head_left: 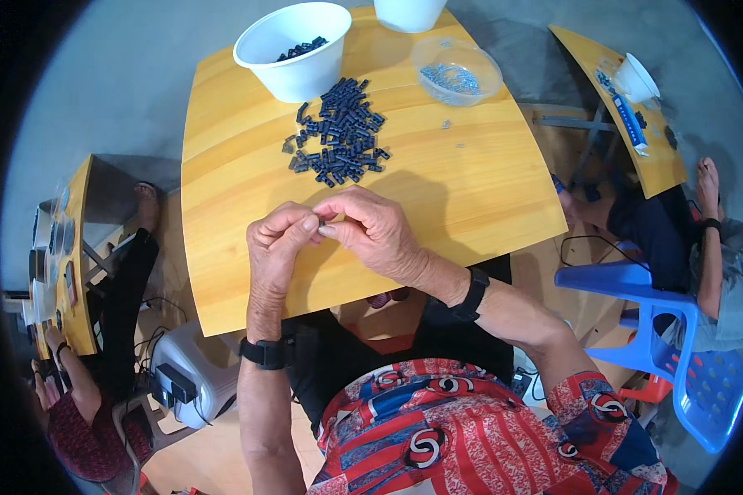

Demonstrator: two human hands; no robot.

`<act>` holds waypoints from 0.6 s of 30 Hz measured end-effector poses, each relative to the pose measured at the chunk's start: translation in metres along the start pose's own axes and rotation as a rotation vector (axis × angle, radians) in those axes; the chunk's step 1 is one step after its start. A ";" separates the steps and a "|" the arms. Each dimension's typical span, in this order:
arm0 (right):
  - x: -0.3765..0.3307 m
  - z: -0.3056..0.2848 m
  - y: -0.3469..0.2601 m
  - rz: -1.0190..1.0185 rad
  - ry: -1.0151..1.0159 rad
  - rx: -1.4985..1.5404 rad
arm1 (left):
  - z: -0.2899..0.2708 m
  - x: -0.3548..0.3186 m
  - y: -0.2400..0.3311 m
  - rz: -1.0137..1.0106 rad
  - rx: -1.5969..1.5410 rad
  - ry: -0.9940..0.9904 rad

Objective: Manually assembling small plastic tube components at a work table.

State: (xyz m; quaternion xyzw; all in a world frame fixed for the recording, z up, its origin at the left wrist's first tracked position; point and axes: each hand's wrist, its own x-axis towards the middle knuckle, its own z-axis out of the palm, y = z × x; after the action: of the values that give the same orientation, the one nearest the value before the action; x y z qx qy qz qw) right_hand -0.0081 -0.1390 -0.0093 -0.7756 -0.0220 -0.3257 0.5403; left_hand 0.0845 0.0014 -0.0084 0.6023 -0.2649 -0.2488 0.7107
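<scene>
Both hands meet above the yellow wooden desk [470, 190]: the left hand [276, 243] and right hand [371, 231] each pinch one tiny dark plastic piece [323, 222] between fingertips. Being so small, it could slip and drop toward the lap.

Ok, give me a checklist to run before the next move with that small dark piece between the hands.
1. Small dark piece pinched between left hand and right hand: ok.
2. Grip firm: cannot tell, fingertips hide it.
3. Pile of dark pieces on wooden table: ok.
4. White bowl upright, dark pieces inside: ok.
5. Clear bowl holds small metal parts: ok.
</scene>
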 end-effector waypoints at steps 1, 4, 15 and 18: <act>-0.001 0.000 0.000 0.018 0.005 0.016 | 0.000 0.000 0.001 0.001 0.010 -0.016; -0.001 -0.004 -0.002 0.084 -0.026 0.051 | -0.004 0.000 -0.001 0.030 0.075 -0.077; 0.000 -0.003 0.000 0.002 0.018 0.000 | -0.002 -0.002 0.002 -0.067 0.109 -0.041; 0.000 -0.010 0.002 -0.033 0.006 -0.043 | -0.001 -0.001 0.000 -0.084 0.061 -0.030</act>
State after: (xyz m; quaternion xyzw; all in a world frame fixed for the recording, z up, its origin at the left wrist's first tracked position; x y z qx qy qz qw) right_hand -0.0119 -0.1484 -0.0090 -0.7855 -0.0260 -0.3373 0.5182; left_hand 0.0839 0.0028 -0.0088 0.6305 -0.2577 -0.2793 0.6768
